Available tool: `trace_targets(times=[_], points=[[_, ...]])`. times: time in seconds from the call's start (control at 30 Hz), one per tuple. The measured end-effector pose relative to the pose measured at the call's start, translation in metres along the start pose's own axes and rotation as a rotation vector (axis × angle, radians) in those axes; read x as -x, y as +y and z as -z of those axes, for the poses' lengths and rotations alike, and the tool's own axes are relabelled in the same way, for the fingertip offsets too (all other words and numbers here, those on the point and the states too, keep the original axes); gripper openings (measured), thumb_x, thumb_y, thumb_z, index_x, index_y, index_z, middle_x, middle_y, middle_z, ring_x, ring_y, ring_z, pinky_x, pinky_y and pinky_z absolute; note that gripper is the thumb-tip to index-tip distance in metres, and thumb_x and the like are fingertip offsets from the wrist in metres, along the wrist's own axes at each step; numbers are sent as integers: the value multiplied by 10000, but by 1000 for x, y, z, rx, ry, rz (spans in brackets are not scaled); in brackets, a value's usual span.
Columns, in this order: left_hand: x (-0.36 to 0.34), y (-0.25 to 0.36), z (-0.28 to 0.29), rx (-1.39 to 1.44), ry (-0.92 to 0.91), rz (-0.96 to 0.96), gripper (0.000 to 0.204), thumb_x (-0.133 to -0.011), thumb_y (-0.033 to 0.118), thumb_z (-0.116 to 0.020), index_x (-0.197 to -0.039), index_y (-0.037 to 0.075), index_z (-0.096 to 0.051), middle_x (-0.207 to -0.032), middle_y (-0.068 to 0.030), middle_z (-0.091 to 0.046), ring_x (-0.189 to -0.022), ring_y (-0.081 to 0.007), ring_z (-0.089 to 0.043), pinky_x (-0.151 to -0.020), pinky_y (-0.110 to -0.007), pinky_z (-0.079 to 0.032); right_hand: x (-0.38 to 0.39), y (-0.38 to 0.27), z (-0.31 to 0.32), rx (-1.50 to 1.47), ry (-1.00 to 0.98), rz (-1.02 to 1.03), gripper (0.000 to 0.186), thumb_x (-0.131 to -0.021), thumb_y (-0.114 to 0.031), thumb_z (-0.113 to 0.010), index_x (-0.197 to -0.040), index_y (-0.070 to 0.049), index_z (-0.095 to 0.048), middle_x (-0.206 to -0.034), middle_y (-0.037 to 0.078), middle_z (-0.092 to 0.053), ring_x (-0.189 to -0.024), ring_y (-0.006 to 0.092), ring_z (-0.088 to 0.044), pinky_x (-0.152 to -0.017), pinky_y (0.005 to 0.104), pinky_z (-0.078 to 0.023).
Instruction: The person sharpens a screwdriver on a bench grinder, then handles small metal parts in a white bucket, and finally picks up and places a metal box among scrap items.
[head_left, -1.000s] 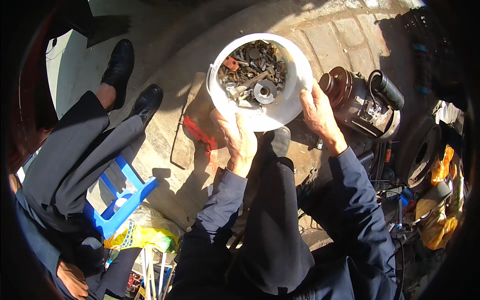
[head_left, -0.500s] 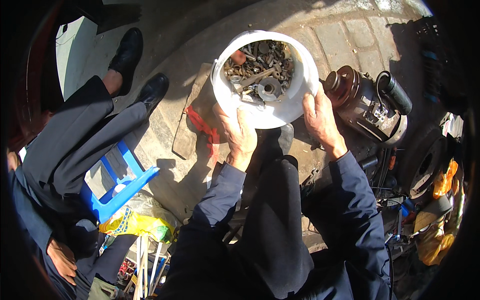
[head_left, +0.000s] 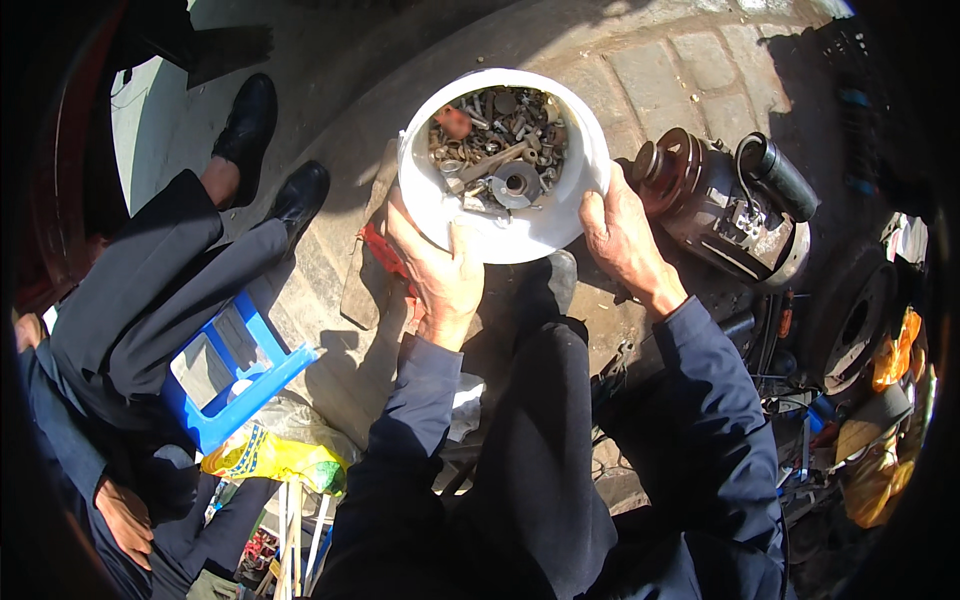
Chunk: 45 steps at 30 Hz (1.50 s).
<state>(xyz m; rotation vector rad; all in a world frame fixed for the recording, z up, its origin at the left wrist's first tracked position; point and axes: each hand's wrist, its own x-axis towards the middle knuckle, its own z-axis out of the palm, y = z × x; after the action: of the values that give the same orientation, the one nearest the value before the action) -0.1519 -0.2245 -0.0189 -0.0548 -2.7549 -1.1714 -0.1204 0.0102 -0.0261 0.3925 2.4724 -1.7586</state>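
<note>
A white plastic bucket (head_left: 500, 245) is held up in front of me, its mouth tipped toward me. Inside lie many rusty nuts, bolts (head_left: 490, 125) and other loose metal pieces. A grey round washer-like piece (head_left: 515, 185) rests on top, and a small red piece (head_left: 453, 121) shows near the left wall. My left hand (head_left: 440, 270) grips the bucket's near left side, thumb toward the rim. On the right side my right hand (head_left: 625, 240) grips it the same way. The fingers behind the bucket wall are hidden.
To the right lie a rusty motor-like machine part (head_left: 720, 210) and a dark wheel (head_left: 855, 320). A blue plastic stool (head_left: 235, 400) and a yellow bag (head_left: 280, 455) are at left, beside a seated person's legs (head_left: 160, 270). A red cloth (head_left: 385, 250) lies behind my left hand.
Both hands have shifted the bucket a little left and slightly toward me. My left hand now sits further round the bucket's left side.
</note>
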Motion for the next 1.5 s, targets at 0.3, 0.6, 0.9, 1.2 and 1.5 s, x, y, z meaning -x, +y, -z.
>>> trace_targets(times=[0.3,0.6,0.9,1.2,1.5], points=[[-51,73,25,-381,-288,-536,484,-782,3,-745,-1255,85,-686,-1429,-173,-550,-1494,-446,-337,-1216,-622,-267,0,4,8,-12,-61,6,341,-1026,-125,-473,-1312,59,-495,-1033,270,-650,-914,376,-655,-874,454,-536],[-47,71,8,-316,-561,-512,664,-824,120,-790,-1414,-26,-521,-1360,-225,-569,-1256,-407,-573,-1074,-502,-475,-7,11,9,-5,-56,108,401,-1023,-141,-481,-1372,57,-479,-1068,291,-656,-975,421,-675,-913,465,-539],[-45,58,-44,-685,-638,-377,785,-771,220,-848,-1435,-2,-493,-1293,-205,-594,-1226,-381,-599,-1037,-521,-466,-10,7,8,53,-66,24,406,-1022,-162,-470,-1364,56,-481,-1027,261,-661,-911,340,-667,-866,438,-544],[-63,49,-61,-665,-730,-356,729,-714,164,-868,-1343,-33,-557,-1141,-192,-642,-1113,-348,-667,-916,-506,-572,-14,5,8,40,-79,-7,402,-1016,-169,-476,-1346,60,-483,-993,250,-653,-872,346,-648,-848,443,-541],[-124,36,-59,-727,-463,-544,610,-779,67,-800,-1319,-70,-554,-1174,-207,-627,-1099,-349,-670,-886,-437,-599,-27,-6,10,83,-101,33,370,-1010,-169,-460,-1284,78,-479,-1005,338,-648,-974,482,-670,-900,505,-523]])
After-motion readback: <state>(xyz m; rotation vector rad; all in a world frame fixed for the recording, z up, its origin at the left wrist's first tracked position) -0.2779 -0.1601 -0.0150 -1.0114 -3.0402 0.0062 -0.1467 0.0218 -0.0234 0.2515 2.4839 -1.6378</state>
